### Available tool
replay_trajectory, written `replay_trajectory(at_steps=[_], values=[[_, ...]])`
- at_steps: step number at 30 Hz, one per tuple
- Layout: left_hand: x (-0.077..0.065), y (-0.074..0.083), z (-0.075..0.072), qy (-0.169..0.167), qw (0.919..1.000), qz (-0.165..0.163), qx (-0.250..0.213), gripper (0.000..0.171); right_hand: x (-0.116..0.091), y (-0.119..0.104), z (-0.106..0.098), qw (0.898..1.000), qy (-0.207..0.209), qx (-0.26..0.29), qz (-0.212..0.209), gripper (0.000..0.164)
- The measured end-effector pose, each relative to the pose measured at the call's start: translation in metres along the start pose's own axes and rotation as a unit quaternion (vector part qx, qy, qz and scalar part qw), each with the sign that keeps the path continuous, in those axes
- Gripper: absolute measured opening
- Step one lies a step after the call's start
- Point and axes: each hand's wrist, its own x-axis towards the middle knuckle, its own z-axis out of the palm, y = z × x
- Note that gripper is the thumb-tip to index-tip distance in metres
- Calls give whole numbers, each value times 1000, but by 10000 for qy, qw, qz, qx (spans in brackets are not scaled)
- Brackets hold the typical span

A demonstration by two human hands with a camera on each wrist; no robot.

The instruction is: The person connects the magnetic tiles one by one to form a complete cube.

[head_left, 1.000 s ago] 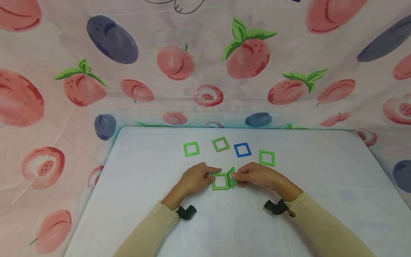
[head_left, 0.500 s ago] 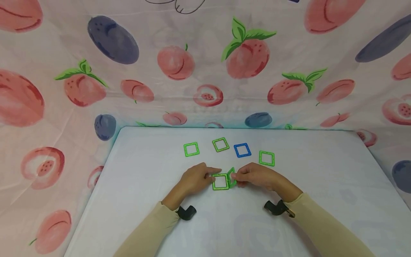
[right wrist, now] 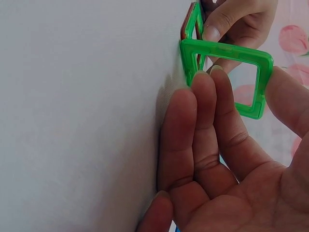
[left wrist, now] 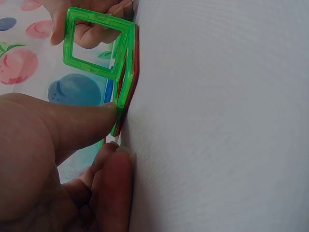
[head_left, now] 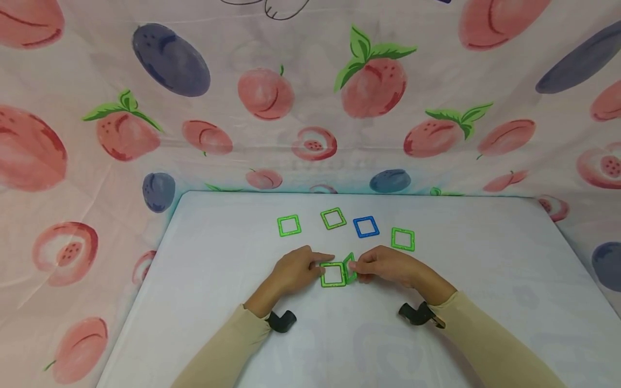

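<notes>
Two green square magnetic tiles meet edge to edge in the head view. One tile (head_left: 333, 285) lies flat, and in the left wrist view a red layer (left wrist: 136, 55) shows beneath it. The other tile (left wrist: 91, 69) stands tilted up from the flat one's right edge. My left hand (head_left: 295, 268) holds the flat tile, thumb on its left edge and index finger stretched along the far side. With thumb and fingers, my right hand (head_left: 388, 265) pinches the raised tile by its outer side; its remaining fingers sit low by the tabletop in the right wrist view.
Beyond the hands lie a green tile (head_left: 289, 234), another green tile (head_left: 330, 210), a blue tile (head_left: 368, 235) and a green tile (head_left: 402, 248) on the white table (head_left: 218, 242). A fruit-print cloth (head_left: 271, 145) hangs behind and at the sides.
</notes>
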Motion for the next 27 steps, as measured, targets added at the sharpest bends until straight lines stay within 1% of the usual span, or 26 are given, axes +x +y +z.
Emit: replay_trajectory(at_steps=[6, 19, 27], values=[[0, 0, -1, -31, 10000, -12, -16, 35, 1, 1, 1, 10000, 7, -17, 3, 43], [0, 1, -1, -32, 10000, -34, -49, 36, 2, -2, 3, 9995, 117, -309, -9, 46], [2, 1, -2, -15, 9997, 54, -231, 32, 1, -2, -2, 9993, -26, -374, -58, 46]])
